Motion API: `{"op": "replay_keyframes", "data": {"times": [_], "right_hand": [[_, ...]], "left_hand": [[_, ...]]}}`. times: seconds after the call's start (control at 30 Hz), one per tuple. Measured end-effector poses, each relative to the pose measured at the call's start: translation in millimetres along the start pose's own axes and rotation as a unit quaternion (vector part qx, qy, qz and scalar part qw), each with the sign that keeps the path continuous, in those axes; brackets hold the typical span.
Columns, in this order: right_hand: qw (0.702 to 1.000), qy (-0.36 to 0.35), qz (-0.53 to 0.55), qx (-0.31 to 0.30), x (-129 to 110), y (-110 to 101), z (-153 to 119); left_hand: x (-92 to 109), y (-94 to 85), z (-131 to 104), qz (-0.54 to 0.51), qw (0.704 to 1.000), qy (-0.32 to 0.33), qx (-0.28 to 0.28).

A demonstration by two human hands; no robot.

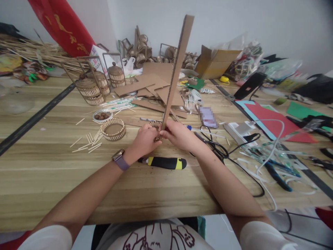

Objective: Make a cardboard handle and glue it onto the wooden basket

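A long, narrow cardboard strip (177, 66) rises from between my hands, leaning slightly right. My right hand (175, 133) pinches its lower end. My left hand (147, 139), with a watch on the wrist, is closed on a small round basket (155, 124) that is mostly hidden behind the fingers. The strip's lower end meets the basket's side. To the left sits a larger round basket (113, 130) edged with short sticks. Loose sticks (90, 142) lie beside it. A black and yellow handled tool (166, 163) rests just in front of my hands.
Cardboard pieces (158, 80) are piled behind my hands. Lidded baskets with tall handles (91, 86) stand at the back left, near a bowl of brown balls (102, 116). Black cables (221, 151), a power strip (240, 133) and pliers (278, 177) lie to the right.
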State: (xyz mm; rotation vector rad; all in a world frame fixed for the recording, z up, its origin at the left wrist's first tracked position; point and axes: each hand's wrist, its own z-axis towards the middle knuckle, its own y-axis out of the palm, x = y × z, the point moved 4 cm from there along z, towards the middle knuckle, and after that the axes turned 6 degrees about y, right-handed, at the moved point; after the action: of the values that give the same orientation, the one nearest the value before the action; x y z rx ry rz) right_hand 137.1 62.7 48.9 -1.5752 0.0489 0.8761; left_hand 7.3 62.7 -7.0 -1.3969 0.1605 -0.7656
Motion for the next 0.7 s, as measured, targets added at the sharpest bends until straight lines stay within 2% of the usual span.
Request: {"op": "replay_keyframes", "data": {"times": [0.23, 0.7], "right_hand": [[1.0, 0.009, -0.007, -0.007, -2.3, -1.0, -0.8], [1.0, 0.007, -0.002, 0.0, -0.9, -1.2, -0.3]], "left_hand": [[-4.5, 0.7, -0.2, -0.033, 0.999, -0.005, 0.028], [3.9, -2.4, 2.6, -0.005, 1.0, 0.025, -0.006]]}}
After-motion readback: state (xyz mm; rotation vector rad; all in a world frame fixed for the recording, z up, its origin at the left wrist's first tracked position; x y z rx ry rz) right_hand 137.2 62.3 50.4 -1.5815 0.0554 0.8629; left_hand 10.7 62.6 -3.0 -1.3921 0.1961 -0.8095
